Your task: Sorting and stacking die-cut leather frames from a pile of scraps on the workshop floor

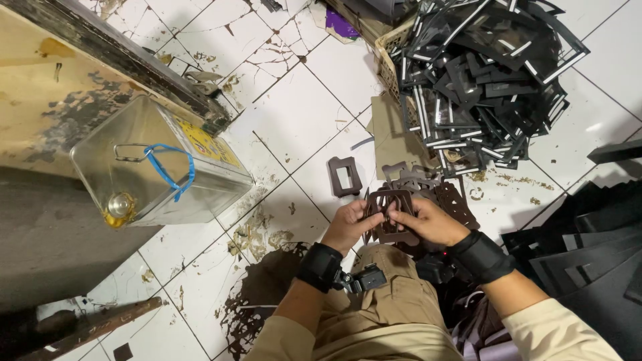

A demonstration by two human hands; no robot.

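My left hand (349, 224) and my right hand (429, 220) together pinch a dark brown frame-shaped cutout piece (391, 200) just above my knee. Both wrists wear black bands. More brown cutout pieces (441, 190) lie in a loose heap on the floor right behind my hands. A single brown rectangular frame piece (344, 176) lies flat on the white tiles to the left of that heap.
A big pile of black and white-edged frame offcuts (481, 73) fills a basket at the upper right. A square metal tin can (157, 164) with a blue strap stands at left. Black sheets (588, 254) are stacked at right. Dark stain (257, 301) on cracked tiles.
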